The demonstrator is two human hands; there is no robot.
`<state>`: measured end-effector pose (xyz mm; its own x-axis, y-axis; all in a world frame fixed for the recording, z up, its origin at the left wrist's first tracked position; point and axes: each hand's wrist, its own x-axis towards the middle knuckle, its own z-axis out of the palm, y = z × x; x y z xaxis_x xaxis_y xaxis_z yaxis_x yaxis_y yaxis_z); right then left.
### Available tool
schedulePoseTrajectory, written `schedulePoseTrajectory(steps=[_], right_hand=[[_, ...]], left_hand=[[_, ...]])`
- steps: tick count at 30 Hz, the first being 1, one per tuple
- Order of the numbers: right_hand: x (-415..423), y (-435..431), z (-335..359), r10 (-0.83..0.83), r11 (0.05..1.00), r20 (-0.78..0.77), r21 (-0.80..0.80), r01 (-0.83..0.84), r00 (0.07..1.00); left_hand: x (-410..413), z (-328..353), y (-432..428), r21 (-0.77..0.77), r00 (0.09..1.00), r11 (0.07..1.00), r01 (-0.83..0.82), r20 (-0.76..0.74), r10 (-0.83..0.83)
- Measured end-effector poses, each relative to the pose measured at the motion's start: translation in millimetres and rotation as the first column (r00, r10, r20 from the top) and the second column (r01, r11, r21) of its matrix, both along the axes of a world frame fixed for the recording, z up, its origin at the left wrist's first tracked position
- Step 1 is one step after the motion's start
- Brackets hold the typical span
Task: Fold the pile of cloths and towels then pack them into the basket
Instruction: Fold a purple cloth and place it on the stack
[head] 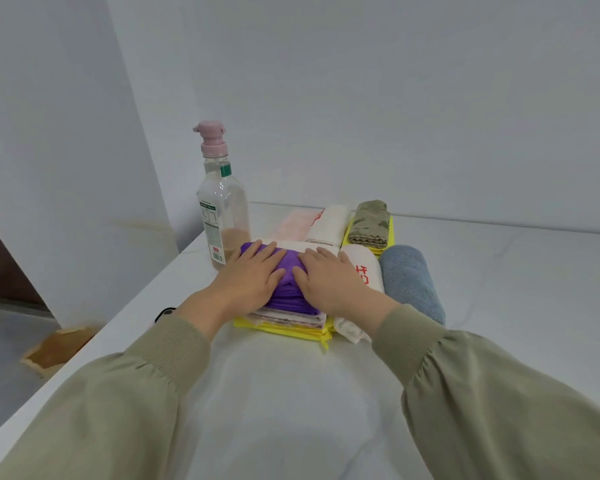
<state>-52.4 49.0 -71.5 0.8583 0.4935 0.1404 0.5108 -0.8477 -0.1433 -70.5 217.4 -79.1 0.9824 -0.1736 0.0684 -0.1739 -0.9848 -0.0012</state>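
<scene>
olive sleeves reach forward; left hand and right hand lie spread flat, pressing the folded purple cloth atop its stack on the bench. best press evenly outward, keeping edges square.

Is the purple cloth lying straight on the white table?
No, the purple cloth sits atop a stack of pale and yellow folded cloths.
</scene>
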Motion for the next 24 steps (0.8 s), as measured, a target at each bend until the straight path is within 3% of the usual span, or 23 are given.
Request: schedulePoseTrajectory(steps=[6,12,20,24], right_hand=[[-14.3,-9.9,-22.5,-0.002,1.0,0.03,-0.017,0.003,1.0],[-12.7,-12.2,-14.7,0.009,1.0,-0.038,-0.012,-0.009,0.999],[-52.3,-57.9,26.4,-0.172,0.975,0.181,0.173,0.141,0.968],[-85.1,-94.9,43.2,-0.273,0.955,0.263,0.19,0.228,0.925]], left_hand=[[-7.9,-18.1,-3.2,0.01,0.995,1.0,0.009,0.094,-0.01],[-8.6,-11.3,-5.8,0.036,0.986,0.999,0.001,0.169,-0.007],[-38.9,26.4,-60.8,0.063,0.924,0.998,-0.03,0.383,0.004],[-68.0,46.2,-107.4,0.05,0.869,0.997,-0.053,0.494,0.021]])
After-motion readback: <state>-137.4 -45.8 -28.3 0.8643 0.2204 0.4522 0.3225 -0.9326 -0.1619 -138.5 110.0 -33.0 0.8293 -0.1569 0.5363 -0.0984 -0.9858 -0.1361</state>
